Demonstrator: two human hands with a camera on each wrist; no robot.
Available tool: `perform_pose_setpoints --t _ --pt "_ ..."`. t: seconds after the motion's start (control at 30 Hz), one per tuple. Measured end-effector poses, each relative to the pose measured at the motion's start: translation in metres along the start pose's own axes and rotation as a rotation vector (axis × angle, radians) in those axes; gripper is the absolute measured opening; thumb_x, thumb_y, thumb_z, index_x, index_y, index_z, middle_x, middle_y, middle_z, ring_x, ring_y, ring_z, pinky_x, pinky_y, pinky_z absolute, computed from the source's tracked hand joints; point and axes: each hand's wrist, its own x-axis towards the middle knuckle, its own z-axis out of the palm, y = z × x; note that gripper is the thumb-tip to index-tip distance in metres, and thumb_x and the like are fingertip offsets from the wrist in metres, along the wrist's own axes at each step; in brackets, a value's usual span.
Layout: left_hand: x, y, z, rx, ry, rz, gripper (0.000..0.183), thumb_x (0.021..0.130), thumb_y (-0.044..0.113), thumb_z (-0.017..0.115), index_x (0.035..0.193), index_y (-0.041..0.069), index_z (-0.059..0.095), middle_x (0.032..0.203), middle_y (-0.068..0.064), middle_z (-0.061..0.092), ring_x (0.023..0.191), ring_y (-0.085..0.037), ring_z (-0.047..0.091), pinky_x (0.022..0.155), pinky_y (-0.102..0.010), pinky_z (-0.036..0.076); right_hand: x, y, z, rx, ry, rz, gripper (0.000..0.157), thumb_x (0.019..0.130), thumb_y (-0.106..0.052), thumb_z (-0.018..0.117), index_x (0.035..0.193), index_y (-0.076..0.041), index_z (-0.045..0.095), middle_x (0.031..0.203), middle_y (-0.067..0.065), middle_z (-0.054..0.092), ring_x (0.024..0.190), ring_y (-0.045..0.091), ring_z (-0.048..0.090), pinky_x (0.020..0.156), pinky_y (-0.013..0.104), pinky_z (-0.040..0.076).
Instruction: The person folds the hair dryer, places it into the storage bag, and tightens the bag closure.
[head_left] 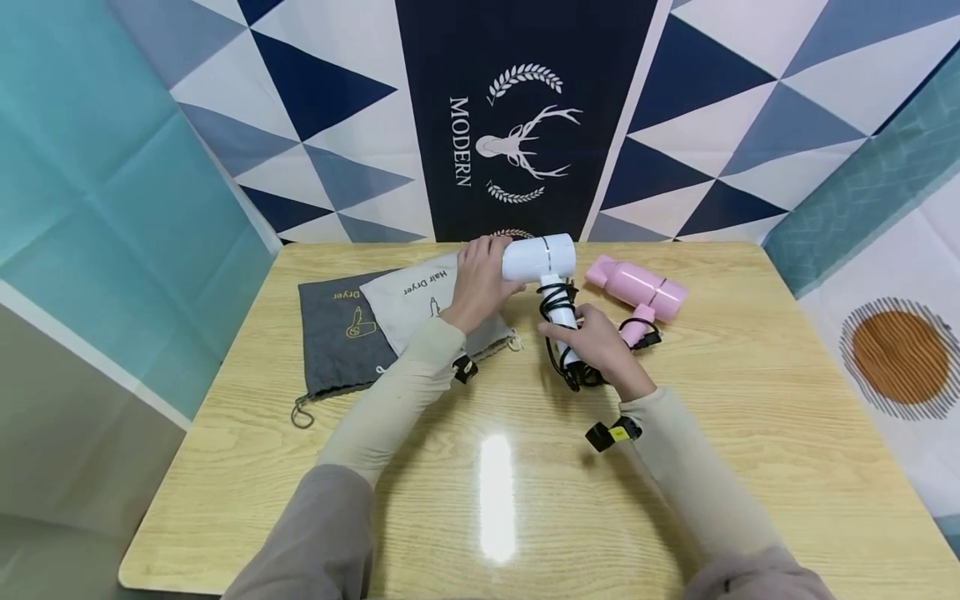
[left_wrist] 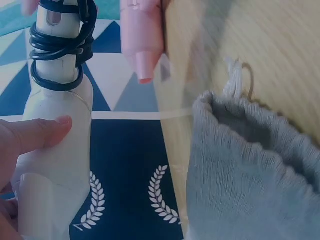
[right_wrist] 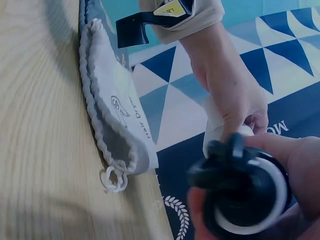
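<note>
A white hair dryer is held up over the table's far side, a black cord wound round its handle. My left hand grips the nozzle end of its barrel; in the left wrist view the thumb lies along the white body. My right hand holds the handle and the wrapped cord from the right. Beneath my left forearm lies a light drawstring bag printed "Hair Dryer"; its mouth gapes a little in the right wrist view. It overlaps a dark grey drawstring bag.
A pink hair dryer with a black cord lies at the back right, close to my right hand. The wooden table meets a patterned cloth backdrop at its far edge. Cloth panels stand at both sides.
</note>
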Motion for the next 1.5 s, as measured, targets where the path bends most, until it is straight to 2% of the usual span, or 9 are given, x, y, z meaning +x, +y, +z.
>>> perform_pose_setpoints --t 0.13,0.23,0.4,0.57,0.7,0.93,1.17,1.3,1.5 --pt "-0.012 0.004 0.000 -0.013 0.043 0.005 0.072 0.070 0.032 0.087 0.129 0.007 0.054 0.124 -0.011 0.059 0.117 -0.027 0.053 0.110 -0.043 0.036 -0.008 0.005 0.004 0.036 0.013 0.019 0.075 0.090 -0.059 0.058 0.125 0.005 0.042 0.101 0.020 0.064 0.071 0.016 0.063 0.063 0.027 0.052" --pt "-0.021 0.006 0.003 -0.027 0.063 -0.004 0.071 0.069 0.031 0.088 0.127 0.008 0.056 0.122 -0.011 0.060 0.117 -0.027 0.054 0.111 -0.044 0.036 -0.013 0.010 0.009 0.050 0.029 0.036 0.076 0.090 -0.061 0.056 0.126 0.004 0.041 0.098 0.018 0.066 0.068 0.014 0.063 0.065 0.027 0.051" --pt "-0.034 0.008 0.006 -0.050 0.082 -0.043 0.071 0.069 0.030 0.089 0.128 0.008 0.055 0.123 -0.011 0.061 0.117 -0.026 0.055 0.110 -0.043 0.037 -0.018 0.015 0.017 0.047 0.080 0.034 0.071 0.092 -0.057 0.056 0.123 0.005 0.044 0.099 0.018 0.063 0.075 0.017 0.061 0.068 0.027 0.049" --pt "-0.041 0.009 0.008 -0.042 0.137 -0.053 0.072 0.068 0.030 0.089 0.128 0.007 0.056 0.120 -0.011 0.061 0.115 -0.027 0.055 0.105 -0.042 0.040 -0.022 0.013 0.022 0.127 0.087 0.001 0.062 0.097 -0.047 0.053 0.124 0.007 0.041 0.085 0.012 0.063 0.064 0.015 0.059 0.061 0.028 0.049" --pt "-0.045 0.008 0.009 -0.032 0.156 -0.053 0.070 0.069 0.031 0.088 0.126 0.005 0.056 0.115 -0.012 0.060 0.109 -0.027 0.055 0.099 -0.041 0.043 -0.023 0.013 0.024 0.177 0.102 0.015 0.060 0.097 -0.047 0.054 0.123 0.005 0.040 0.076 0.005 0.060 0.056 0.012 0.057 0.056 0.028 0.049" --pt "-0.051 0.002 0.009 -0.002 0.118 -0.030 0.072 0.073 0.036 0.085 0.129 0.003 0.053 0.118 -0.014 0.058 0.109 -0.028 0.054 0.098 -0.041 0.044 -0.023 0.014 0.029 0.235 0.104 -0.001 0.053 0.097 -0.044 0.056 0.115 0.004 0.041 0.070 0.003 0.056 0.055 0.012 0.053 0.052 0.026 0.046" --pt "-0.053 0.001 0.003 -0.005 0.076 -0.034 0.074 0.076 0.036 0.083 0.133 0.005 0.048 0.126 -0.016 0.056 0.116 -0.030 0.053 0.103 -0.044 0.040 -0.021 0.012 0.028 0.252 0.097 0.003 0.048 0.096 -0.041 0.058 0.112 0.002 0.042 0.071 0.004 0.057 0.054 0.012 0.054 0.051 0.026 0.047" --pt "-0.051 0.001 -0.006 -0.044 0.006 -0.046 0.076 0.078 0.033 0.082 0.139 0.008 0.044 0.132 -0.016 0.055 0.121 -0.031 0.051 0.107 -0.046 0.037 -0.019 0.011 0.026 0.252 0.101 -0.011 0.047 0.095 -0.041 0.060 0.110 0.000 0.043 0.069 0.003 0.057 0.052 0.013 0.053 0.050 0.026 0.045" --pt "-0.049 -0.002 -0.018 -0.156 -0.097 -0.082 0.069 0.086 0.039 0.073 0.140 0.009 0.044 0.137 -0.014 0.053 0.124 -0.030 0.050 0.105 -0.045 0.037 -0.020 0.012 0.026 0.256 0.078 -0.004 0.045 0.094 -0.039 0.062 0.109 -0.001 0.043 0.066 0.001 0.057 0.052 0.011 0.053 0.049 0.025 0.046"
